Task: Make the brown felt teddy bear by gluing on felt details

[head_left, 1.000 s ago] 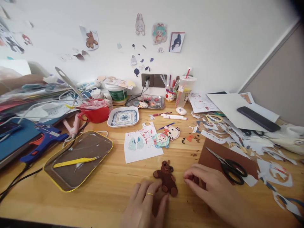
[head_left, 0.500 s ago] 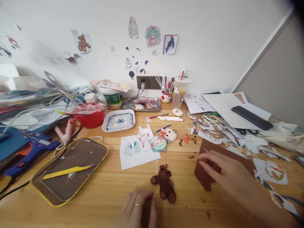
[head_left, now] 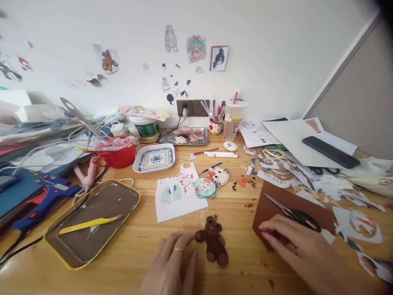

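A dark brown bear cutout (head_left: 214, 241) with lighter paws lies on the wooden table. My left hand (head_left: 172, 260) is just left of it, an index fingertip close to the bear's arm, thumb apart, holding nothing visible. My right hand (head_left: 294, 241) hovers over a brown sheet (head_left: 273, 194), its thumb and index fingertip drawn together; anything between them is too small to make out. Scissors (head_left: 291, 213) with black handles rest on this sheet, just behind the right hand. Small brown scraps (head_left: 250, 205) are scattered between the sheet and the bear.
At left lie a brown tray (head_left: 101, 200) with yellow tweezers (head_left: 89, 224) and a blue glue gun (head_left: 49, 196). Ahead are a white patterned dish (head_left: 154, 157), a printed sheet (head_left: 176, 200) and character cutouts (head_left: 205, 186). Paper scraps (head_left: 334, 180) and a dark phone-like object (head_left: 330, 151) cover the right.
My right hand has drawn slightly back and right, uncovering the scissors on the brown sheet. My left hand has shifted left and up, its fingers now nearer the bear's arm.
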`<move>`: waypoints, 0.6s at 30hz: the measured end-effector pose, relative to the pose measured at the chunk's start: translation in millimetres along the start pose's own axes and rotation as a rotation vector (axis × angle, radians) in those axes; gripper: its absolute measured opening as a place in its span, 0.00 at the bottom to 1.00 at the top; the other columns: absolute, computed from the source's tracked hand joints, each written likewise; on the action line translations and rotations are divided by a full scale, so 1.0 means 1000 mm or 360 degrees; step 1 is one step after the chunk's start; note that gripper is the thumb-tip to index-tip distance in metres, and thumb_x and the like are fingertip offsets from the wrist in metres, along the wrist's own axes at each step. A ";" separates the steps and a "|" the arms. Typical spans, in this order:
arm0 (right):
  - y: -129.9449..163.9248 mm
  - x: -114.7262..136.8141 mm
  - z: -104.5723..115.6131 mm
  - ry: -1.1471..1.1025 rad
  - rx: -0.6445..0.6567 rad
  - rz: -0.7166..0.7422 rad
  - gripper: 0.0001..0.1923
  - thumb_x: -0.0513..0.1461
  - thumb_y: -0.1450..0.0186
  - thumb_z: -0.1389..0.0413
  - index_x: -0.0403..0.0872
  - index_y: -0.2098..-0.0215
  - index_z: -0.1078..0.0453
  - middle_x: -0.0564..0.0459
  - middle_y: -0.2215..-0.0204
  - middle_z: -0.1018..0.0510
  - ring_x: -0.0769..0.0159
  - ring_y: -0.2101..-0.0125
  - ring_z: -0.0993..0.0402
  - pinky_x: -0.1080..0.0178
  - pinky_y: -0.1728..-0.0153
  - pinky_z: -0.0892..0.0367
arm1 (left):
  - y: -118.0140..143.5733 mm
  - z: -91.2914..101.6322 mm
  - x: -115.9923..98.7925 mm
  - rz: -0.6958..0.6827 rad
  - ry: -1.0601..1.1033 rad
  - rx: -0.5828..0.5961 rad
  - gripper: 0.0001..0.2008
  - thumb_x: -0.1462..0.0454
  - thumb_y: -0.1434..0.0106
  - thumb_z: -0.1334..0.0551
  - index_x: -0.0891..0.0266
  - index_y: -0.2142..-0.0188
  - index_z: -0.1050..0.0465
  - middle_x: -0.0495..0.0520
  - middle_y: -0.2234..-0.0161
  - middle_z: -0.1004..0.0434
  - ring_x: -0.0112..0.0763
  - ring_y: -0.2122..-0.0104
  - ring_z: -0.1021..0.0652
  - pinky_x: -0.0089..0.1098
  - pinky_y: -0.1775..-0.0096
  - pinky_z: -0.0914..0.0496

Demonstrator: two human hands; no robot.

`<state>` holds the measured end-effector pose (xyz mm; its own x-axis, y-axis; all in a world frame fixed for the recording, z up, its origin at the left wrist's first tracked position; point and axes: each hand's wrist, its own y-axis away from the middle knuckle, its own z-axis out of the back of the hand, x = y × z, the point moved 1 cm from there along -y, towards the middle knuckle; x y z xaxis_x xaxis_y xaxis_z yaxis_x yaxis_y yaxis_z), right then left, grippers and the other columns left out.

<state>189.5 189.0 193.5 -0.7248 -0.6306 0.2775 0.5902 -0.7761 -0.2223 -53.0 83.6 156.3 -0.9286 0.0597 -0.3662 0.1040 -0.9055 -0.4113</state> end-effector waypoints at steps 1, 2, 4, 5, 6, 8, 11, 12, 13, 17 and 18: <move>-0.003 0.008 -0.003 -0.0024 -0.0004 0.0074 0.11 0.38 0.37 0.56 0.51 0.66 0.31 0.55 0.68 0.24 0.67 0.69 0.27 0.67 0.69 0.31 | -0.003 0.001 -0.001 -0.0009 -0.0042 0.0027 0.10 0.63 0.42 0.44 0.58 0.59 0.34 0.51 0.65 0.25 0.28 0.67 0.23 0.25 0.67 0.27; -0.005 0.016 -0.006 -0.0050 -0.0018 0.0147 0.11 0.37 0.38 0.55 0.51 0.67 0.31 0.55 0.68 0.24 0.67 0.68 0.27 0.67 0.69 0.31 | -0.006 0.002 -0.002 -0.0009 -0.0080 0.0053 0.10 0.63 0.41 0.45 0.58 0.59 0.34 0.51 0.64 0.25 0.28 0.66 0.23 0.25 0.67 0.27; -0.008 0.025 -0.012 -0.0095 0.0012 0.0244 0.09 0.36 0.39 0.53 0.50 0.67 0.31 0.54 0.68 0.23 0.66 0.67 0.26 0.68 0.70 0.30 | -0.010 0.002 -0.005 0.0001 -0.0143 0.0091 0.10 0.63 0.41 0.45 0.57 0.59 0.33 0.51 0.64 0.25 0.29 0.66 0.23 0.25 0.67 0.27; -0.008 0.028 -0.014 -0.0117 0.0049 0.0269 0.09 0.35 0.41 0.52 0.50 0.67 0.31 0.54 0.68 0.23 0.65 0.67 0.26 0.67 0.71 0.30 | -0.011 0.002 -0.006 0.0003 -0.0161 0.0110 0.10 0.63 0.41 0.46 0.56 0.59 0.33 0.51 0.65 0.25 0.29 0.66 0.23 0.25 0.68 0.27; -0.009 0.029 -0.016 -0.0141 0.0100 0.0274 0.08 0.35 0.42 0.50 0.50 0.66 0.31 0.54 0.67 0.23 0.65 0.67 0.26 0.67 0.72 0.30 | -0.013 0.001 -0.006 0.0003 -0.0170 0.0130 0.10 0.63 0.41 0.46 0.55 0.59 0.33 0.50 0.65 0.25 0.29 0.66 0.23 0.25 0.69 0.26; -0.010 0.030 -0.020 -0.0189 0.0198 0.0249 0.09 0.34 0.43 0.48 0.50 0.65 0.31 0.54 0.67 0.24 0.64 0.67 0.27 0.66 0.70 0.30 | -0.014 -0.001 -0.005 -0.0009 -0.0164 0.0157 0.10 0.62 0.40 0.46 0.54 0.59 0.33 0.50 0.66 0.26 0.28 0.67 0.23 0.25 0.70 0.26; -0.013 0.028 -0.021 -0.0260 0.0328 0.0184 0.09 0.33 0.42 0.48 0.50 0.63 0.31 0.55 0.66 0.25 0.64 0.66 0.27 0.64 0.67 0.30 | -0.014 -0.005 -0.002 -0.0030 -0.0142 0.0162 0.10 0.62 0.41 0.46 0.54 0.59 0.33 0.50 0.66 0.26 0.29 0.67 0.24 0.26 0.68 0.26; -0.014 0.028 -0.021 -0.0275 0.0359 0.0167 0.10 0.33 0.42 0.48 0.50 0.63 0.31 0.54 0.66 0.25 0.64 0.66 0.28 0.63 0.66 0.31 | -0.014 -0.006 0.000 -0.0037 -0.0137 0.0162 0.10 0.62 0.41 0.46 0.54 0.59 0.33 0.50 0.66 0.26 0.29 0.67 0.24 0.26 0.68 0.26; -0.015 0.028 -0.021 -0.0291 0.0384 0.0156 0.10 0.33 0.41 0.49 0.50 0.63 0.32 0.54 0.66 0.25 0.64 0.66 0.28 0.63 0.67 0.31 | -0.014 -0.007 0.001 -0.0047 -0.0132 0.0163 0.10 0.62 0.41 0.45 0.55 0.59 0.33 0.50 0.66 0.26 0.29 0.67 0.24 0.26 0.68 0.26; -0.021 0.032 -0.020 -0.0385 0.0437 0.0139 0.08 0.34 0.39 0.50 0.51 0.64 0.32 0.55 0.66 0.26 0.65 0.66 0.29 0.63 0.66 0.33 | -0.013 -0.011 0.007 -0.0077 -0.0113 0.0159 0.09 0.61 0.41 0.45 0.56 0.60 0.33 0.50 0.66 0.26 0.28 0.68 0.24 0.25 0.68 0.26; -0.023 0.034 -0.020 -0.0408 0.0448 0.0137 0.08 0.34 0.39 0.51 0.51 0.64 0.33 0.55 0.67 0.27 0.66 0.66 0.29 0.64 0.66 0.33 | -0.013 -0.012 0.008 -0.0097 -0.0103 0.0154 0.09 0.61 0.41 0.45 0.56 0.60 0.33 0.50 0.67 0.26 0.28 0.68 0.23 0.24 0.69 0.26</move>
<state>144.1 184.9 189.5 -0.5771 -0.6444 0.5017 0.7451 -0.6669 0.0006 -57.6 100.6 148.7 -0.9534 0.0914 -0.2874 0.0149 -0.9375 -0.3477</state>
